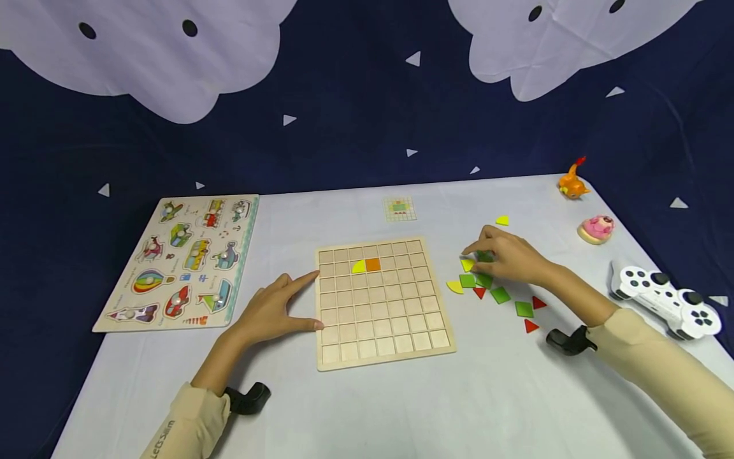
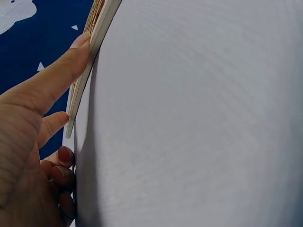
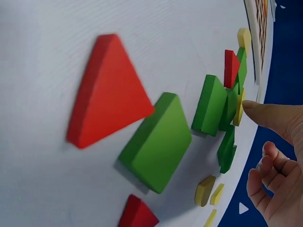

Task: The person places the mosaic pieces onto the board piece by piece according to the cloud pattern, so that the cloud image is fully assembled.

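A wooden grid board (image 1: 365,312) lies mid-table, with a yellow quarter-circle tile (image 1: 359,267) beside an orange square tile (image 1: 373,264) in its upper cells. Against the board's left edge my left hand (image 1: 272,310) rests its thumb and index fingertip, spread apart. My right hand (image 1: 509,256) is over the loose tiles right of the board. Its thumb touches a yellow quarter-circle tile (image 3: 238,117) among green squares (image 3: 210,106); the index fingertip is close by, and I cannot tell whether they pinch it. Red triangles (image 1: 531,326) lie nearer me.
Behind the board lies a small pattern card (image 1: 399,208). A wooden picture puzzle (image 1: 189,255) is at the left. Along the right side are an orange toy figure (image 1: 573,185), a pink toy (image 1: 597,228) and a white game controller (image 1: 662,299).
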### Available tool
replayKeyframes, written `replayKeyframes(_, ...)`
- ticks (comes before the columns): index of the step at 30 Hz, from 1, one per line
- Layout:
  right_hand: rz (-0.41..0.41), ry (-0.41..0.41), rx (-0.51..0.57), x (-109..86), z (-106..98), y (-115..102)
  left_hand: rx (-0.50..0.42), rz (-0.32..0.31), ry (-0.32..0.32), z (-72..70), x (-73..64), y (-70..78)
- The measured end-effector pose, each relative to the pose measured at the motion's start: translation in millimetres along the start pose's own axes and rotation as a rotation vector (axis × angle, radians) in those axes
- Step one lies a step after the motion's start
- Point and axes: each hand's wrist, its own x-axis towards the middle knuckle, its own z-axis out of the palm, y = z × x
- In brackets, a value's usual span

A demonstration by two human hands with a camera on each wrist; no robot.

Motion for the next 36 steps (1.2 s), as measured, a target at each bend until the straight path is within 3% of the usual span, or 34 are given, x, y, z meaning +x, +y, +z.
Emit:
replayKeyframes(9,0.013,0.027,-0.062,2.0,8,1,-0.005,0.007,0.001,-0.5,0.2,0.4)
replayKeyframes(18,0.028,0.054,-0.035,3.1,11,-3,0.002,0.011,0.000,-1.0,0.0,1.2)
replayKeyframes(26,0.018,0.007,-0.005,1.9,9,-2,0.002,0.015,0.004,-1.6,0.2,2.1)
replayKeyframes(36,0.051,0.078,-0.069,-0.3,14,-4,0.001,0.016,0.003,-1.5,-0.5,1.0)
